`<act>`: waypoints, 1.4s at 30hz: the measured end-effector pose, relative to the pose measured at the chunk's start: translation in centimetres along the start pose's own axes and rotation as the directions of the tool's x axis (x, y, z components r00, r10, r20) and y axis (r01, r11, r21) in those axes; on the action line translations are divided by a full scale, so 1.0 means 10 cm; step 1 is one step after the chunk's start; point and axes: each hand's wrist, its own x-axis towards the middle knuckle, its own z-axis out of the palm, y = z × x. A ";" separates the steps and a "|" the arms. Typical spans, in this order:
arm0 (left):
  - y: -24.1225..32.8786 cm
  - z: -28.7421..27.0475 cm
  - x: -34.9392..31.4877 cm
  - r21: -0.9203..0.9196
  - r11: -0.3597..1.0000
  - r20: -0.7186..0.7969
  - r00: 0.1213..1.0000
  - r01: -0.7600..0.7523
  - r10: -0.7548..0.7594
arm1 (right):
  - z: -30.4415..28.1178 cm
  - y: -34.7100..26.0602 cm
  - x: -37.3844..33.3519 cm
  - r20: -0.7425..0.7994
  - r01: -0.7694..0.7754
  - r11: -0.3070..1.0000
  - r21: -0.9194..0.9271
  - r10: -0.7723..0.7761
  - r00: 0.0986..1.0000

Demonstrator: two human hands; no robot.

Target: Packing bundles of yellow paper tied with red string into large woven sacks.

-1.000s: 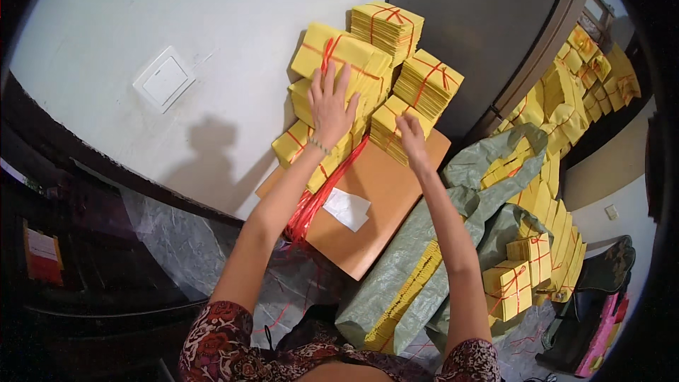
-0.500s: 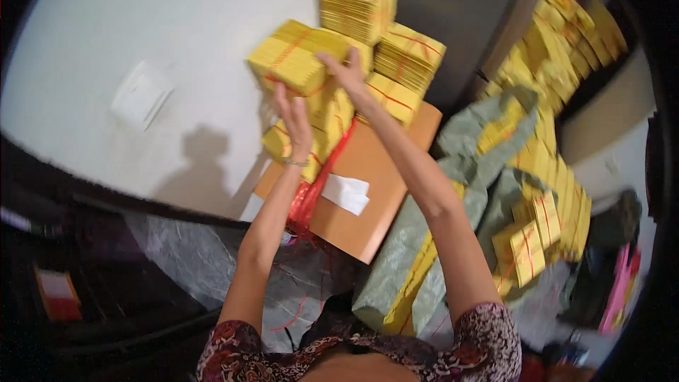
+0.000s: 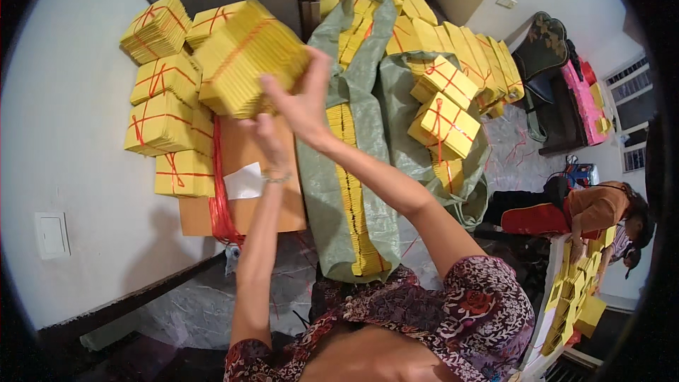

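Observation:
Both hands hold one bundle of yellow paper (image 3: 247,56), many folded pieces tied with red string, above a light-brown box (image 3: 286,201). My left hand (image 3: 267,138) supports it from below, its fingers partly hidden. My right hand (image 3: 304,99) grips its right side, thumb in front. To the left, tied yellow bundles (image 3: 159,124) are stacked by the wall. A hank of red string (image 3: 221,201) hangs over the box beside a white sheet of paper (image 3: 242,182). Right of the box lies a long green woven sack (image 3: 322,191), open along its top, with a row of yellow paper inside.
A second green sack (image 3: 396,92) holds loose tied bundles (image 3: 444,127). More yellow bundles (image 3: 481,64) are piled behind. At right, a person (image 3: 594,205) bends over a table with yellow paper (image 3: 576,286). A dark chair (image 3: 541,53) stands at far right.
The yellow bundle has come off the top of the stack and moved right, over the box, between both hands. My view has turned to the right.

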 end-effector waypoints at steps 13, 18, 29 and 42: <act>-0.69 2.17 -1.55 -0.054 0.992 0.697 0.707 -0.112 0.118 | -3.39 0.49 0.08 -0.438 -0.196 0.903 -0.382 0.010 0.899; -0.79 1.90 -1.82 0.098 0.993 0.913 0.404 -0.068 -0.063 | -3.79 0.48 -0.17 -0.625 -0.437 0.865 -0.247 0.203 0.754; -0.36 -0.48 0.40 0.640 0.700 0.253 0.947 -0.317 0.197 | -3.18 0.33 -0.40 -0.518 -0.296 0.655 -0.695 -0.171 0.838; -0.17 -2.17 1.44 0.968 -0.224 0.148 0.976 -0.110 0.157 | -0.70 0.63 -0.80 0.551 0.302 0.888 -0.346 -0.068 0.832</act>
